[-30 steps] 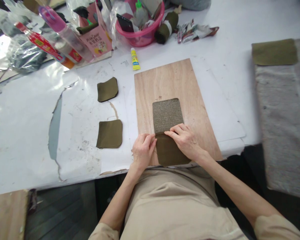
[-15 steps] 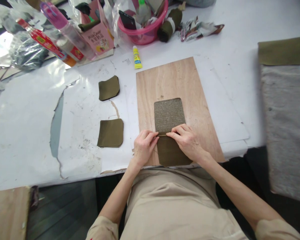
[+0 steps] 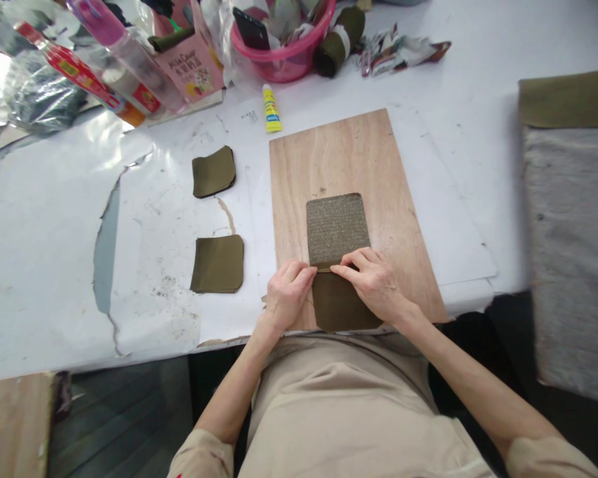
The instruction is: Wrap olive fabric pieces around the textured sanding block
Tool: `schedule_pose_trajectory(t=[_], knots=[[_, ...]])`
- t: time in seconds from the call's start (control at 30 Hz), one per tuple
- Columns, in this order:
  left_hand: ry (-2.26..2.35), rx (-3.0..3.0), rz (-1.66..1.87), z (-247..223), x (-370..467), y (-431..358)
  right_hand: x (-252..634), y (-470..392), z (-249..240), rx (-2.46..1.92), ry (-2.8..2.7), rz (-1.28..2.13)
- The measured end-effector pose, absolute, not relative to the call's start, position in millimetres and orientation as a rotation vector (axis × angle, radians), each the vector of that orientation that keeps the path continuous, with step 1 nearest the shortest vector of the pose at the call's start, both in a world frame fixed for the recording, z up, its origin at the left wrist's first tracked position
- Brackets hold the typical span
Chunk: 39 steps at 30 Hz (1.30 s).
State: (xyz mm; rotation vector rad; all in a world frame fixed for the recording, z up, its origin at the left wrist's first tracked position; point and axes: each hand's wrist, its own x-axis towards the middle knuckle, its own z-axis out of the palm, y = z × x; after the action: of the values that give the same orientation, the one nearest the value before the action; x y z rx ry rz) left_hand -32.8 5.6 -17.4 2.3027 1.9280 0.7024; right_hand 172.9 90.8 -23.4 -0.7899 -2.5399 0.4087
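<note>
An olive fabric piece lies at the front edge of a wooden board, a narrow folded strip along its upper edge. Just beyond the strip is a grey-brown textured piece; whether the two are joined I cannot tell. My left hand is closed, thumb and fingers pinching the left end of the strip. At the right part of the same strip, my right hand is closed in a pinch and covers some of the fabric.
Left of the board lie two stacks of olive fabric pieces, a far stack and a near stack. A yellow glue tube lies beyond the board. Bottles, a pink basket and a fabric roll stand along the back.
The view has shifted slightly, so the stacks and bottles appear a little further left. Both hands stay at the folded strip, with only a slight shift of the left fingers.
</note>
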Motion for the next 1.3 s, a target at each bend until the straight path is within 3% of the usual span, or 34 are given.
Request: schedule_pose_trajectory(t=[0.3, 0.57, 1.3], knots=[[1.855, 2.537, 0.5, -22.1, -40.2, 1.3, 173.2, 90.4, -23.2, -0.786, -2.566, 0.391], [1.803, 2.493, 0.612, -27.4, -48.3, 3.2, 172.7, 91.7, -20.9, -0.769, -2.583, 0.382], [1.824, 2.662, 0.436, -19.6, -44.0, 2.4, 171.9, 91.3, -19.5, -0.766, -2.608, 0.367]])
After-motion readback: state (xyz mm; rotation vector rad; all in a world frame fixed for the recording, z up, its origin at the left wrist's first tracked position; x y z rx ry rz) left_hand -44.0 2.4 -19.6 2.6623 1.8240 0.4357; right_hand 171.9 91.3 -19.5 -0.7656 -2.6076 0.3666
